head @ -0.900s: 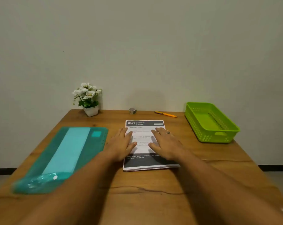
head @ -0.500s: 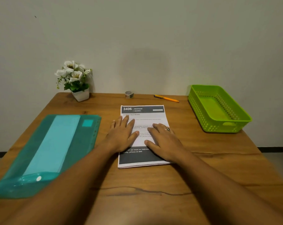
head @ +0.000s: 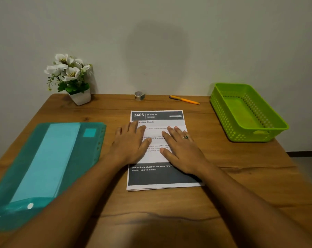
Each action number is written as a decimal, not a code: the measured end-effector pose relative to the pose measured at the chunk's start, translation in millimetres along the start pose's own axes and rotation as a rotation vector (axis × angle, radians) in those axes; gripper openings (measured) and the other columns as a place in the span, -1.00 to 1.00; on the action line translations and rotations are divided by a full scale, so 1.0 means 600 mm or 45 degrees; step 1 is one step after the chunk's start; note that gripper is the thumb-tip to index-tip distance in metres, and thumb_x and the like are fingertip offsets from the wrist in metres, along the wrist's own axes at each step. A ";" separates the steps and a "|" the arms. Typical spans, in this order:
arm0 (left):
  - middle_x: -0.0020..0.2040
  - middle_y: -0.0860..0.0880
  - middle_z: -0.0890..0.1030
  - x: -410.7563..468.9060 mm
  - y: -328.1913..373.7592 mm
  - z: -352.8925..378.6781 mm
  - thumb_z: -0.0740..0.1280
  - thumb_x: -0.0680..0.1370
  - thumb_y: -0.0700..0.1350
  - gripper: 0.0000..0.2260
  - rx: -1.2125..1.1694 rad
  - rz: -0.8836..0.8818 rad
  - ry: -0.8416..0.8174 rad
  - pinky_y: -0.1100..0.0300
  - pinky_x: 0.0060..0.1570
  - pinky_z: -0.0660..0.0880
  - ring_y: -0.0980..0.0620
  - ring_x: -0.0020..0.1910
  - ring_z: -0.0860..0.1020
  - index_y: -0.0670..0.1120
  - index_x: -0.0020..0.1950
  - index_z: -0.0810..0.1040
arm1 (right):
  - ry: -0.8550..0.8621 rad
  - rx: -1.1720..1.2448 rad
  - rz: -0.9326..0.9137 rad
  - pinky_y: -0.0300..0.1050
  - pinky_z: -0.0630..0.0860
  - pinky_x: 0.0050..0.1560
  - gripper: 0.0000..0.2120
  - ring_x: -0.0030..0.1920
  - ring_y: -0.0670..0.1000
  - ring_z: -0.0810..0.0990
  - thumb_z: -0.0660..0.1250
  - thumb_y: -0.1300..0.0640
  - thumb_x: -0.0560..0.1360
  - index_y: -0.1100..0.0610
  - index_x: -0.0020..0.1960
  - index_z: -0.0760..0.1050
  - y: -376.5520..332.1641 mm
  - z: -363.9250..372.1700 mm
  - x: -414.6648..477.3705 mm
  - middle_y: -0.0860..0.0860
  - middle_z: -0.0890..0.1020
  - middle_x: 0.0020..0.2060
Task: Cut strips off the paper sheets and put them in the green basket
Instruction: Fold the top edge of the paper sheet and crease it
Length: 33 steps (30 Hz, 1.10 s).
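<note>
A small stack of printed paper sheets [head: 157, 178] with dark header and footer bands lies in the middle of the wooden table [head: 169, 221]. My left hand [head: 132, 144] lies flat on the stack's left half, fingers straight. My right hand [head: 182, 149], with a ring on one finger, lies flat on the right half. The green basket [head: 246, 111] stands empty at the table's far right. An orange cutter [head: 184, 99] lies near the wall, behind the sheets.
A teal plastic folder [head: 46, 167] with a lighter sheet inside lies at the left. A white pot of white flowers [head: 71, 79] stands at the back left. A small roll of tape [head: 138, 95] sits by the wall.
My head has tilted down and a bit left, so the table sits lower and larger in view. Both hands stay flat on the sheets, sliding slightly up them.
</note>
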<state>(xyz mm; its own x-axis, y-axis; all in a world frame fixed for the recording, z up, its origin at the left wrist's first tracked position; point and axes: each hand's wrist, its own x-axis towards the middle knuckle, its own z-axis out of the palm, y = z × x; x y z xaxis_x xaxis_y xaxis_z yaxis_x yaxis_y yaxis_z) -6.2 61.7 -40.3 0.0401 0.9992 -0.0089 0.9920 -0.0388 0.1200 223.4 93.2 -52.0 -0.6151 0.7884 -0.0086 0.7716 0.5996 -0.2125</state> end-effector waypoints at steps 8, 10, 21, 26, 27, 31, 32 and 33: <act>0.69 -0.06 -0.06 0.011 -0.011 0.016 -0.22 0.63 0.32 -0.34 0.094 -0.031 -0.018 -0.23 0.59 -0.13 -0.13 0.66 -0.09 0.05 0.69 -0.06 | -0.050 -0.051 -0.151 0.12 -0.16 0.65 -0.22 0.68 0.09 -0.11 -0.04 -0.34 0.67 0.13 0.70 -0.03 -0.040 0.002 0.015 0.09 -0.02 0.69; 0.70 -0.06 -0.06 0.011 -0.011 0.016 -0.25 0.61 0.32 -0.32 0.101 -0.038 -0.011 -0.22 0.60 -0.13 -0.12 0.66 -0.09 0.06 0.69 -0.06 | -0.069 -0.059 -0.232 0.08 -0.22 0.65 -0.22 0.68 0.04 -0.16 -0.05 -0.34 0.68 0.13 0.70 -0.07 -0.045 0.008 0.023 0.06 -0.06 0.69; 0.70 -0.04 -0.08 0.005 -0.011 0.010 -0.20 0.64 0.31 -0.35 0.078 -0.022 -0.035 -0.20 0.60 -0.15 -0.10 0.66 -0.09 0.06 0.69 -0.06 | -0.135 -0.114 0.131 0.12 -0.21 0.61 -0.06 0.68 0.02 -0.17 -0.17 -0.53 0.56 0.09 0.70 -0.16 0.087 -0.028 0.083 0.01 -0.11 0.70; 0.69 -0.05 -0.04 -0.033 -0.004 0.018 -0.19 0.64 0.30 -0.35 0.063 0.003 -0.002 -0.19 0.60 -0.13 -0.09 0.66 -0.07 0.05 0.69 -0.03 | -0.108 -0.117 0.143 0.12 -0.20 0.62 -0.05 0.68 0.03 -0.16 -0.17 -0.52 0.55 0.10 0.70 -0.14 0.070 -0.023 0.041 0.02 -0.10 0.70; 0.69 -0.05 -0.03 -0.044 0.000 0.020 -0.19 0.64 0.30 -0.35 0.053 0.000 0.007 -0.18 0.60 -0.13 -0.10 0.66 -0.07 0.05 0.69 -0.02 | -0.104 -0.119 0.138 0.12 -0.20 0.62 -0.05 0.68 0.03 -0.16 -0.17 -0.52 0.55 0.10 0.70 -0.14 0.067 -0.021 0.030 0.02 -0.10 0.70; 0.69 -0.07 -0.03 -0.083 0.019 0.023 -0.20 0.62 0.31 -0.32 0.034 -0.044 -0.006 -0.21 0.59 -0.15 -0.13 0.66 -0.09 0.05 0.69 -0.01 | -0.080 -0.127 0.098 0.13 -0.18 0.62 -0.06 0.68 0.02 -0.15 -0.16 -0.52 0.56 0.11 0.70 -0.13 0.061 -0.013 -0.001 0.02 -0.09 0.70; 0.69 -0.07 -0.05 -0.087 0.023 0.022 -0.19 0.62 0.31 -0.32 0.024 -0.049 -0.019 -0.22 0.59 -0.16 -0.13 0.66 -0.12 0.05 0.69 -0.02 | -0.081 -0.130 0.097 0.13 -0.18 0.62 -0.06 0.68 0.02 -0.16 -0.16 -0.52 0.56 0.10 0.70 -0.13 0.060 -0.013 -0.004 0.02 -0.09 0.70; 0.69 -0.07 -0.07 -0.086 0.026 0.018 -0.18 0.62 0.32 -0.33 0.013 -0.047 -0.031 -0.24 0.59 -0.17 -0.14 0.66 -0.15 0.05 0.69 -0.02 | -0.087 -0.132 0.100 0.14 -0.18 0.62 -0.05 0.68 0.02 -0.16 -0.17 -0.52 0.56 0.10 0.70 -0.13 0.060 -0.014 -0.006 0.01 -0.09 0.70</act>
<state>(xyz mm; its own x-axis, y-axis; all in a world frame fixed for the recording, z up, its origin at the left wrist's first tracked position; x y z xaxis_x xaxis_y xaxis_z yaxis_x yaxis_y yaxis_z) 8.7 9.5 -48.9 0.0064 0.9993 -0.0376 0.9941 -0.0023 0.1089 254.8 112.8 -51.6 -0.5592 0.8243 -0.0886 0.8281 0.5504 -0.1067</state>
